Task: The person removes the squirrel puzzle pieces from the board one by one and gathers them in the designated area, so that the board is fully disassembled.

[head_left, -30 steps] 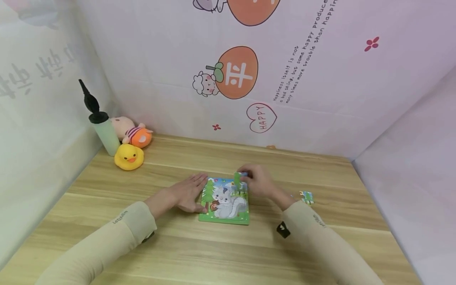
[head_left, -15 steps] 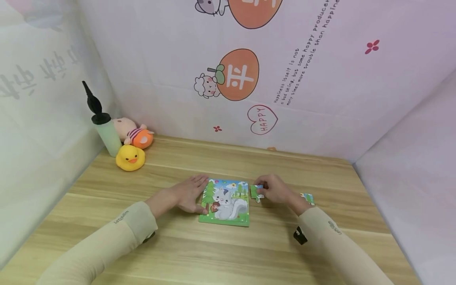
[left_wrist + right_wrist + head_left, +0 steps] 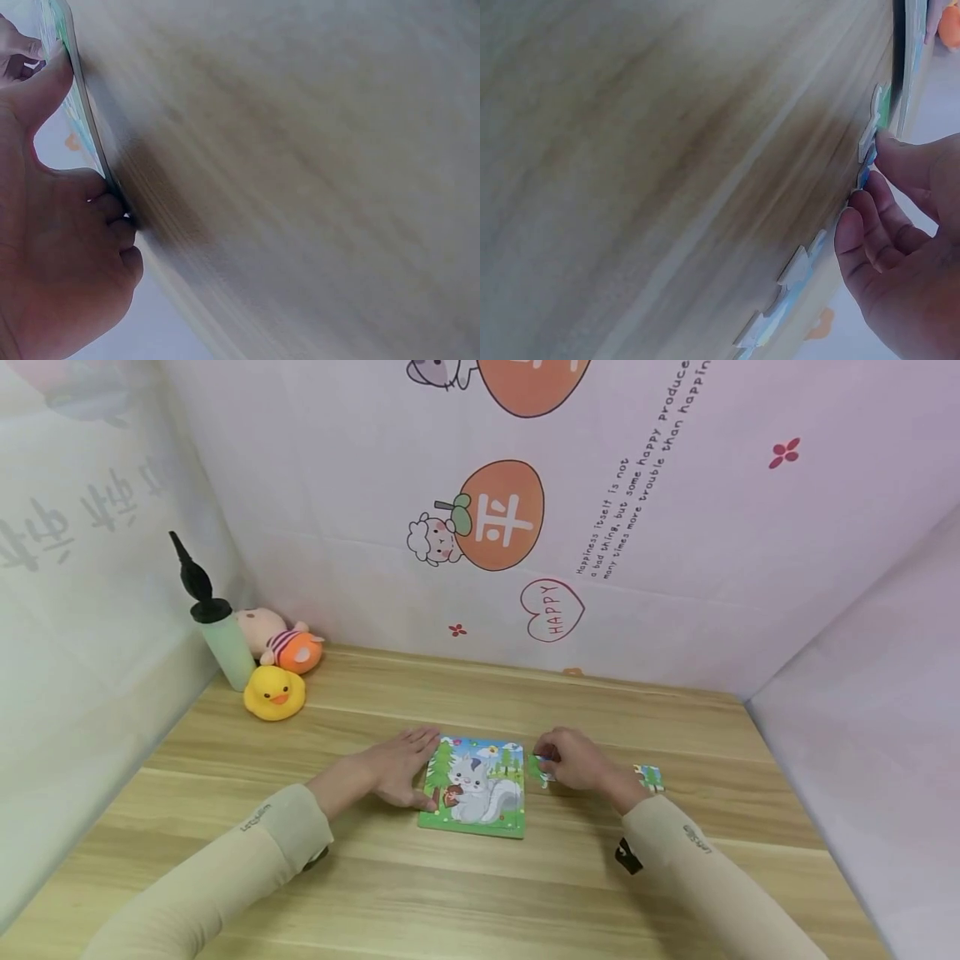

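Observation:
A squirrel picture puzzle (image 3: pixel 480 797) lies flat on the table in the head view, with a green frame edge along its bottom. My left hand (image 3: pixel 393 768) rests at its left side, thumb on the picture and fingers along the border. Right of the board, my right hand (image 3: pixel 579 762) pinches a green-and-blue puzzle piece (image 3: pixel 536 767) close over the tabletop. In the right wrist view the thumb and fingertips sit at the edges of this piece (image 3: pixel 886 109), which lies near flat; the hand covers part of it.
More loose puzzle pieces (image 3: pixel 649 777) lie on the wooden table (image 3: pixel 420 893) beyond the right wrist. At the back left stand a yellow rubber duck (image 3: pixel 274 693), a plush toy (image 3: pixel 296 652) and a pale green hand pump (image 3: pixel 228 647). A printed cloth wall (image 3: pixel 360 527) rises behind.
The right hand has moved with the piece from the puzzle's upper right corner down to the table on its right, turning the piece from upright to near flat. The left hand has stayed put.

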`<state>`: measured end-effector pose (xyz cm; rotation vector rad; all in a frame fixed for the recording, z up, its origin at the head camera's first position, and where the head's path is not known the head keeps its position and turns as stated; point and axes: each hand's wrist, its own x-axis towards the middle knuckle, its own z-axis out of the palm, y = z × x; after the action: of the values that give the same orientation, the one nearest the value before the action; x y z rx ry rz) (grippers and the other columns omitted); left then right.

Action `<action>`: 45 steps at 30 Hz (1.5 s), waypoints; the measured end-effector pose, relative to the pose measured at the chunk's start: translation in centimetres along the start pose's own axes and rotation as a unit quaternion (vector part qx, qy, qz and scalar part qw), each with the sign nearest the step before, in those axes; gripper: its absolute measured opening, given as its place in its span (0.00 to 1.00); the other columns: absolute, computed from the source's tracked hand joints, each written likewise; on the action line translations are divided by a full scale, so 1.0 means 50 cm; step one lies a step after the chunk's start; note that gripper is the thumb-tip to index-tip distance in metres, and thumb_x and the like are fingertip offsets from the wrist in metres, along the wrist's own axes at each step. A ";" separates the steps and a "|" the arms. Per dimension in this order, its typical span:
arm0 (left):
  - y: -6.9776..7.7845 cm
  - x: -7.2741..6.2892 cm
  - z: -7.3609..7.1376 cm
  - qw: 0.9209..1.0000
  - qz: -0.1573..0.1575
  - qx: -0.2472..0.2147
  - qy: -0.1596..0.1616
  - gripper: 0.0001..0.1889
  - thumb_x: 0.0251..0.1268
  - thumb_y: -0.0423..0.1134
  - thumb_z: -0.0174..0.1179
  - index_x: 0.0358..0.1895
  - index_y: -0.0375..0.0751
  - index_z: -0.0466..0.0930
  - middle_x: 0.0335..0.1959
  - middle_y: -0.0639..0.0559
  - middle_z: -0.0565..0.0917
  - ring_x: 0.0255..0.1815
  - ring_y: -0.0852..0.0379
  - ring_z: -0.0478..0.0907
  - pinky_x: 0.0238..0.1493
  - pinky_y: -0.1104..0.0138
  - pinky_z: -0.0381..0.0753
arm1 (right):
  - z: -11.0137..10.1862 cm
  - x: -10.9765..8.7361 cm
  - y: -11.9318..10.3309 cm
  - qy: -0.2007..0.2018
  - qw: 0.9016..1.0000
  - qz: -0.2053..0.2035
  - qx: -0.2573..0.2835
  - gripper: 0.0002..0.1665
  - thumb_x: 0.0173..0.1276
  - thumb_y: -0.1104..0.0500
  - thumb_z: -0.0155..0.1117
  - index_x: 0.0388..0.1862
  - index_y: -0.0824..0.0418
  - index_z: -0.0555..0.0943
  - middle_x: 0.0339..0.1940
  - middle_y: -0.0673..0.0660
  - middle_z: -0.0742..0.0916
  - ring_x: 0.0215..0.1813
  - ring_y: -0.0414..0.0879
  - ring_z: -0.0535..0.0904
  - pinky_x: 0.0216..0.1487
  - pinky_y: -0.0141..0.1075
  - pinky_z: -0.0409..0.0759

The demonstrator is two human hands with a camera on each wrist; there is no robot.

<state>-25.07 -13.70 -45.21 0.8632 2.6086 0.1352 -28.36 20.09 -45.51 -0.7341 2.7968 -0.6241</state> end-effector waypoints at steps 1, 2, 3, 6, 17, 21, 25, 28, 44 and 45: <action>0.000 0.000 0.000 1.000 0.000 0.001 0.000 0.60 0.66 0.70 0.59 0.84 0.30 0.42 0.87 0.36 0.42 0.90 0.40 0.40 0.91 0.49 0.43 | 0.001 -0.001 0.000 0.002 1.000 0.001 0.001 0.06 0.71 0.66 0.69 0.45 0.63 0.87 0.40 0.56 0.87 0.42 0.44 0.82 0.46 0.39 0.86; 0.001 -0.001 0.000 1.000 0.000 0.002 0.000 0.60 0.66 0.70 0.59 0.84 0.30 0.42 0.87 0.36 0.42 0.90 0.40 0.40 0.91 0.49 0.43 | 0.001 -0.001 0.000 0.003 1.000 0.003 0.002 0.06 0.71 0.66 0.69 0.45 0.63 0.87 0.40 0.56 0.87 0.42 0.44 0.81 0.46 0.39 0.86; 0.002 -0.001 0.000 1.000 -0.001 0.002 -0.001 0.60 0.66 0.70 0.59 0.84 0.30 0.42 0.87 0.36 0.42 0.90 0.41 0.40 0.91 0.49 0.43 | 0.002 -0.002 0.000 0.005 1.000 0.002 0.003 0.06 0.70 0.66 0.69 0.45 0.63 0.87 0.40 0.56 0.87 0.41 0.44 0.81 0.46 0.39 0.86; 0.004 -0.002 0.000 1.000 -0.002 0.002 -0.001 0.59 0.66 0.70 0.60 0.84 0.29 0.43 0.87 0.36 0.42 0.90 0.41 0.40 0.91 0.49 0.43 | 0.003 -0.004 -0.002 0.007 1.000 0.005 0.006 0.05 0.70 0.66 0.68 0.44 0.63 0.87 0.39 0.56 0.86 0.41 0.44 0.81 0.45 0.39 0.85; 0.016 -0.007 -0.008 0.998 0.006 0.051 0.026 0.59 0.65 0.69 0.61 0.84 0.30 0.45 0.87 0.36 0.46 0.89 0.40 0.44 0.91 0.49 0.45 | 0.024 -0.019 -0.044 0.110 0.991 -0.028 -0.066 0.16 0.69 0.65 0.69 0.54 0.68 0.84 0.45 0.61 0.88 0.46 0.52 0.86 0.48 0.44 0.90; 0.024 -0.010 -0.011 0.997 0.020 0.063 0.034 0.57 0.66 0.67 0.61 0.84 0.31 0.46 0.87 0.37 0.47 0.90 0.41 0.44 0.91 0.49 0.45 | 0.035 -0.037 -0.089 0.115 0.986 -0.063 -0.099 0.19 0.67 0.61 0.74 0.54 0.67 0.85 0.47 0.61 0.90 0.52 0.56 0.87 0.55 0.49 0.89; 0.042 -0.014 -0.008 0.996 0.042 0.063 0.036 0.53 0.70 0.68 0.57 0.84 0.34 0.48 0.88 0.40 0.48 0.90 0.43 0.44 0.90 0.50 0.46 | 0.049 -0.052 -0.123 0.080 0.987 -0.073 -0.116 0.27 0.65 0.54 0.77 0.59 0.67 0.84 0.54 0.62 0.90 0.58 0.59 0.84 0.64 0.54 0.84; 0.061 -0.015 0.000 0.995 0.068 0.064 0.029 0.52 0.72 0.70 0.53 0.85 0.36 0.47 0.88 0.42 0.47 0.90 0.45 0.43 0.90 0.51 0.47 | 0.060 -0.062 -0.135 0.049 0.988 -0.065 -0.129 0.31 0.66 0.49 0.76 0.63 0.64 0.83 0.61 0.62 0.88 0.61 0.58 0.82 0.66 0.53 0.83; 0.087 -0.016 0.037 0.991 0.095 0.095 0.028 0.36 0.85 0.59 0.37 0.85 0.43 0.48 0.89 0.50 0.48 0.90 0.52 0.46 0.90 0.54 0.53 | 0.079 -0.056 -0.138 0.028 0.995 -0.048 -0.088 0.38 0.60 0.47 0.80 0.64 0.66 0.83 0.58 0.63 0.84 0.60 0.57 0.78 0.64 0.52 0.82; 0.087 -0.016 0.037 0.990 0.096 0.099 0.029 0.36 0.85 0.59 0.37 0.85 0.42 0.49 0.89 0.50 0.48 0.90 0.52 0.46 0.90 0.55 0.53 | 0.079 -0.053 -0.137 0.028 0.995 -0.045 -0.083 0.37 0.60 0.47 0.81 0.64 0.65 0.83 0.58 0.62 0.84 0.60 0.57 0.78 0.64 0.52 0.82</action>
<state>-21.35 -10.73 -45.73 1.1957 2.6209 -0.0477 -22.04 14.64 -45.87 -0.8930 2.9064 -0.4354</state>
